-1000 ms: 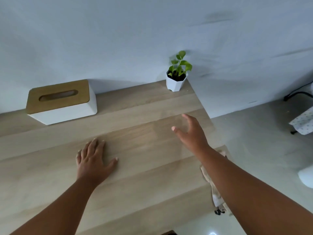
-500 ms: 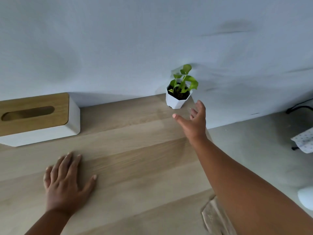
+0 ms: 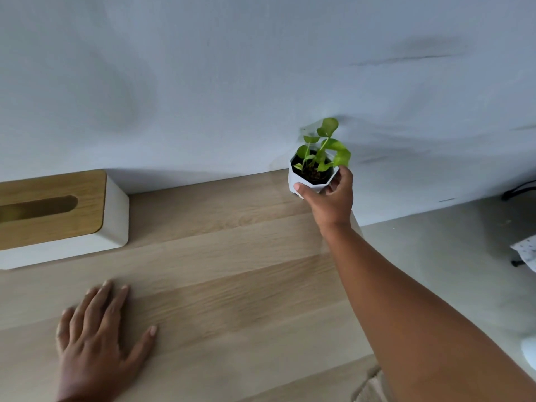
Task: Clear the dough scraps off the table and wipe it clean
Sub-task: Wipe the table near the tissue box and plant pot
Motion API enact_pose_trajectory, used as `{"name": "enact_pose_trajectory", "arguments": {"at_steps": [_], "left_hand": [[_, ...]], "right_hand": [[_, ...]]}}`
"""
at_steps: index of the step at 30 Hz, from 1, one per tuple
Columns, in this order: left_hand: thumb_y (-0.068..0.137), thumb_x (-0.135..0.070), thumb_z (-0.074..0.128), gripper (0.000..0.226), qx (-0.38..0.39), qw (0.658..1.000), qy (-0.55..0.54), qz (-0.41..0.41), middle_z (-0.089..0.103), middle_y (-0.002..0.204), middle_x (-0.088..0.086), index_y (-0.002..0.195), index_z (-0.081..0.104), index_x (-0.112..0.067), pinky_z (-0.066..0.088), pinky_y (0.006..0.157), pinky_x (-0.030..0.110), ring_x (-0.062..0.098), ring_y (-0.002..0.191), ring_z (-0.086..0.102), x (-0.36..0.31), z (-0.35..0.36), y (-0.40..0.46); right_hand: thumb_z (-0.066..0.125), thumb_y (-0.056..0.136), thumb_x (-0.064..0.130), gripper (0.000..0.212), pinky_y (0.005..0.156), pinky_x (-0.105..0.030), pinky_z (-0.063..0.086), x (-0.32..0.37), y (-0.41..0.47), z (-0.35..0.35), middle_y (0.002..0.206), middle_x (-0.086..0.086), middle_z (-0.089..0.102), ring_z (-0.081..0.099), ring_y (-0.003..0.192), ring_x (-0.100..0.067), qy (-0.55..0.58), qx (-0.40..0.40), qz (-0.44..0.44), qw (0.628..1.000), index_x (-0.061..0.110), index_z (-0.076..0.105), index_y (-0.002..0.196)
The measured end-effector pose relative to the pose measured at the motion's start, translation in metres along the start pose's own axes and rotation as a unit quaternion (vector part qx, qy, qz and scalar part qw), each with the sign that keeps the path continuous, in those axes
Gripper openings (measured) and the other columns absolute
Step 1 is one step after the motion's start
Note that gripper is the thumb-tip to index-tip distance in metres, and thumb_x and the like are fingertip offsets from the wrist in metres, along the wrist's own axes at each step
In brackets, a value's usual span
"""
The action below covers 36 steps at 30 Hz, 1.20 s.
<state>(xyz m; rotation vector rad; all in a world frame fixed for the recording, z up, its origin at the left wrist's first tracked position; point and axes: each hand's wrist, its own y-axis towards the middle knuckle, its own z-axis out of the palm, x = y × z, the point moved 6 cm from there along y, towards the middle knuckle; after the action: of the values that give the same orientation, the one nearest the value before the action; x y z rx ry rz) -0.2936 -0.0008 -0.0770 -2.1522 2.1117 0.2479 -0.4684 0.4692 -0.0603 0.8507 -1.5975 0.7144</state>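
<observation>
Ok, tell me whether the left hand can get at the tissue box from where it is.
Probably yes: the left hand lies flat on the table, with only bare wood between it and the tissue box.

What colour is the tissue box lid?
Light brown wood grain, on a white tissue box; the lid shows in the head view.

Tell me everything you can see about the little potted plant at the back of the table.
The potted plant is a small white pot with faceted, angular sides and a many-sided rim, smooth and hard looking. Dark soil fills it, and a few thin stems carry bright green rounded leaves. It sits upright at the far right corner of the wooden table, close to the pale wall. The right hand grips it, thumb on the near side, fingers round the right side.
</observation>
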Motion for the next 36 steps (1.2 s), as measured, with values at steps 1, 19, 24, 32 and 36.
{"name": "enact_pose_trajectory", "arguments": {"at_steps": [1, 19, 24, 32, 36], "left_hand": [[0.070, -0.077, 0.050, 0.097, 0.002, 1.000, 0.002, 0.000, 0.039, 0.161, 0.010, 0.149, 0.051, -0.022, 0.021, 0.123, 0.056, 0.033, 0.151, 0.033, 0.000, 0.000, 0.000], [0.075, -0.076, 0.049, 0.093, -0.015, 1.000, -0.009, 0.017, 0.041, 0.159, 0.012, 0.147, 0.052, -0.017, 0.021, 0.123, 0.058, 0.035, 0.151, 0.032, 0.003, 0.002, -0.003], [0.077, -0.076, 0.047, 0.090, -0.010, 1.000, -0.010, 0.014, 0.040, 0.160, 0.010, 0.147, 0.052, -0.019, 0.018, 0.124, 0.056, 0.032, 0.153, 0.029, 0.005, 0.002, -0.005], [0.081, -0.078, 0.044, 0.091, 0.014, 0.999, -0.026, 0.015, 0.035, 0.164, 0.007, 0.151, 0.049, -0.021, 0.014, 0.126, 0.056, 0.028, 0.156, 0.021, 0.009, 0.000, -0.007], [0.082, -0.077, 0.045, 0.089, 0.029, 0.998, -0.052, 0.033, 0.035, 0.165, 0.008, 0.150, 0.051, -0.020, 0.014, 0.126, 0.057, 0.028, 0.157, 0.020, 0.012, -0.005, -0.010]], "right_hand": [[0.100, 0.055, 0.027, 0.092, 0.097, -0.027, 0.056, 0.000, 0.000, 0.000, 0.125, 0.009, 0.068, 0.067, 0.114, -0.002, 0.001, 0.000, 0.000, 1.000, 0.028, 0.052, 0.133], [0.100, 0.058, 0.028, 0.084, 0.092, -0.014, 0.051, 0.041, -0.051, 0.008, 0.130, 0.014, 0.063, 0.062, 0.118, 0.003, -0.005, 0.028, -0.066, 0.997, 0.052, 0.051, 0.122], [0.099, 0.057, 0.029, 0.090, 0.098, -0.024, 0.055, 0.045, -0.073, 0.022, 0.132, 0.009, 0.064, 0.063, 0.120, -0.004, -0.007, 0.043, -0.069, 0.997, 0.031, 0.054, 0.135], [0.099, 0.056, 0.030, 0.091, 0.102, -0.037, 0.056, 0.052, -0.113, 0.054, 0.133, 0.004, 0.064, 0.064, 0.121, -0.009, -0.008, 0.049, -0.064, 0.997, 0.025, 0.054, 0.136], [0.098, 0.055, 0.031, 0.091, 0.101, -0.037, 0.056, 0.057, -0.132, 0.078, 0.132, 0.006, 0.065, 0.065, 0.119, -0.007, -0.010, 0.059, -0.063, 0.996, 0.025, 0.055, 0.135]]}}
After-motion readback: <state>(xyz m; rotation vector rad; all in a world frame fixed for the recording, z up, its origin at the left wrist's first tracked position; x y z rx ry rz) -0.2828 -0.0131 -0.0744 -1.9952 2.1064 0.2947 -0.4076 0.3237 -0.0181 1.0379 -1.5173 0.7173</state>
